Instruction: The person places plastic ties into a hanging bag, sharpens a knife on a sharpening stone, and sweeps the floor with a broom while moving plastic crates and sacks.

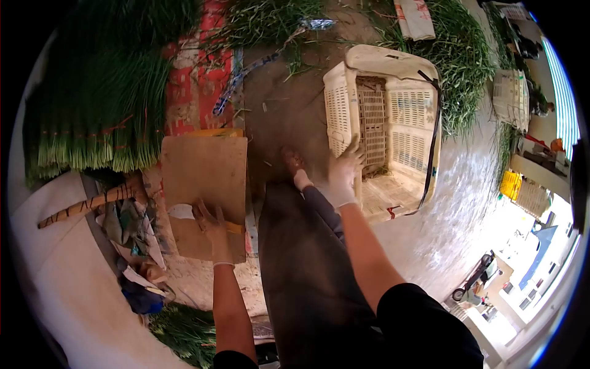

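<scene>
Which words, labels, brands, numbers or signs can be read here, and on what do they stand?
No text reads with certainty.
Large red-and-white printed sheet: characters too blurred.
Narrow shiny blue-and-silver strip: dark lettering, too small.
White sheet with red print: too blurred.
Cream slotted plastic crate, brown rectangular board: nothing readable.

A concrete floor [424,240] runs dull brown through the upper middle of the frame and turns pale and shiny at right, under strong glare. A bright striped panel [558,92] lines the upper right edge. A scooter [476,278] stands at lower right, near white light; a smooth pale surface [67,264] curves along lower left.
</scene>
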Tool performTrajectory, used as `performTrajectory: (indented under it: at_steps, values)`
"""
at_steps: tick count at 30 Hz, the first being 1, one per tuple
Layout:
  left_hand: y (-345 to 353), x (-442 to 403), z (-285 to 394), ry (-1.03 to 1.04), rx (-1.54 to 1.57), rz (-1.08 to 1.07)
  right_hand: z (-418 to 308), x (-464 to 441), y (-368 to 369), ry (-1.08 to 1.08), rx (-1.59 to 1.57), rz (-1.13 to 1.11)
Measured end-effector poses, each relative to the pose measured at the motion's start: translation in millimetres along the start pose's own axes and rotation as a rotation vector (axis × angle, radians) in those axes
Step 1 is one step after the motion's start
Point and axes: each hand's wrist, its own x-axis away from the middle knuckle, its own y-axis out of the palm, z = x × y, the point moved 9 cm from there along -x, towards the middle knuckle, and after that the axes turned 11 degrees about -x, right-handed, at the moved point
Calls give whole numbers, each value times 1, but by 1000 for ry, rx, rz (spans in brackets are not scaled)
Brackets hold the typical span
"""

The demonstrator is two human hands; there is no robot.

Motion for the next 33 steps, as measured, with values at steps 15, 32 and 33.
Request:
performTrajectory:
  at_steps: [15, 32, 33]
  values:
    - [-81, 120, -78, 41, -276, -95, 247, -17, -37, 51, -160, -449]
    - [-61, 230, -20, -121, 810, -618, 501, -70, -304, -45, -117, -442]
    - [-97, 242, -8, 13, 303, -542, 519, -54, -312, -35, -61, -412]
